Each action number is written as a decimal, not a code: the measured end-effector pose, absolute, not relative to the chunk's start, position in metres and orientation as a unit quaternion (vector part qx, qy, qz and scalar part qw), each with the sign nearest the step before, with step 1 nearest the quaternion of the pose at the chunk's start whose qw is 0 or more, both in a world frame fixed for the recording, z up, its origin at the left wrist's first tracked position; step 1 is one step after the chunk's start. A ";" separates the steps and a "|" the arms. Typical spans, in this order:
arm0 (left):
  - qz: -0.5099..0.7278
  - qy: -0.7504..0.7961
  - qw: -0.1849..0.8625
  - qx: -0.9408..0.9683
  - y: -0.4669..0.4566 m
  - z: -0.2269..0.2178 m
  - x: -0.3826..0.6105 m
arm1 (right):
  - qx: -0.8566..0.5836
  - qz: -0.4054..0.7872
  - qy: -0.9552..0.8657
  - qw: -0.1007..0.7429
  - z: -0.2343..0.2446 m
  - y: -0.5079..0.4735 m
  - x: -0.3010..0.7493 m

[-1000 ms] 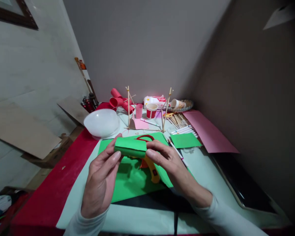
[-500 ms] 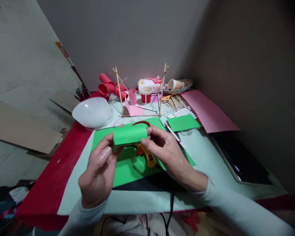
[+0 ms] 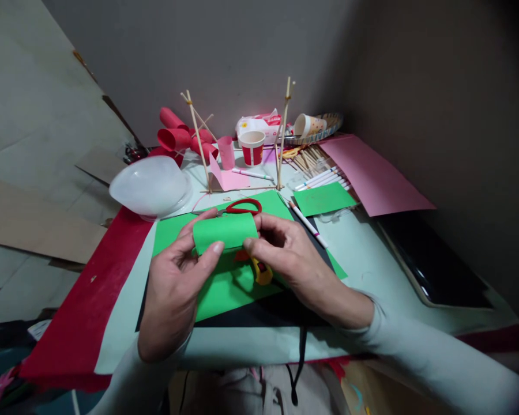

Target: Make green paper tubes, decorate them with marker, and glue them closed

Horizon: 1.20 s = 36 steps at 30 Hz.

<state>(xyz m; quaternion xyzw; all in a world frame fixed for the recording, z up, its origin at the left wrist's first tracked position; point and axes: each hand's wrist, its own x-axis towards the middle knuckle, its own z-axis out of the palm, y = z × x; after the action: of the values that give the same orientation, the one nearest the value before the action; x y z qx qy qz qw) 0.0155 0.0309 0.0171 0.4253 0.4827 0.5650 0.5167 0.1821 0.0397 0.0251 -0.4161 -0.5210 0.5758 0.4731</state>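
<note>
Both hands hold a rolled piece of green paper (image 3: 225,230) above the table. My left hand (image 3: 175,282) pinches its left end between thumb and fingers. My right hand (image 3: 285,256) grips its right end with curled fingers. Under the roll lies a large green sheet (image 3: 218,291) on a black mat (image 3: 277,314). A yellow-orange glue gun (image 3: 260,270) rests on that sheet, partly hidden by my right hand. Red-handled scissors (image 3: 242,207) lie just behind the roll.
A white bowl (image 3: 149,186) stands at the left. Red paper tubes (image 3: 177,138), two stick frames (image 3: 281,138), a red cup (image 3: 252,148), markers (image 3: 322,178), a small green sheet (image 3: 324,199) and pink paper (image 3: 372,178) fill the back. A dark tray (image 3: 432,259) lies right.
The head camera tilted down, so everything sits higher in view. The green roll turned in my hands, and my left thumb came up onto its front.
</note>
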 end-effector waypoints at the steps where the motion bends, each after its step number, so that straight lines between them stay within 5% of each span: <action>1: 0.563 0.484 0.504 0.442 0.031 0.017 0.016 | -0.418 0.573 -0.523 0.473 0.025 0.040 0.182; 13: 0.515 0.481 0.531 0.471 0.026 0.019 0.017 | -0.444 0.383 -0.644 0.491 0.024 0.036 0.176; 27: 0.540 0.493 0.466 0.499 0.028 0.021 0.023 | -0.457 0.399 -0.657 0.447 0.026 0.037 0.176; 36: 0.535 0.443 0.573 0.435 0.025 0.013 0.016 | -0.452 0.461 -0.619 0.447 0.023 0.044 0.180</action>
<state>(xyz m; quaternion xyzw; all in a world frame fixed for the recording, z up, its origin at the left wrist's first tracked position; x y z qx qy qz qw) 0.0163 0.0248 0.0131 0.4350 0.4432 0.5352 0.5727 0.1802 0.0439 0.0229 -0.4524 -0.6186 0.4611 0.4474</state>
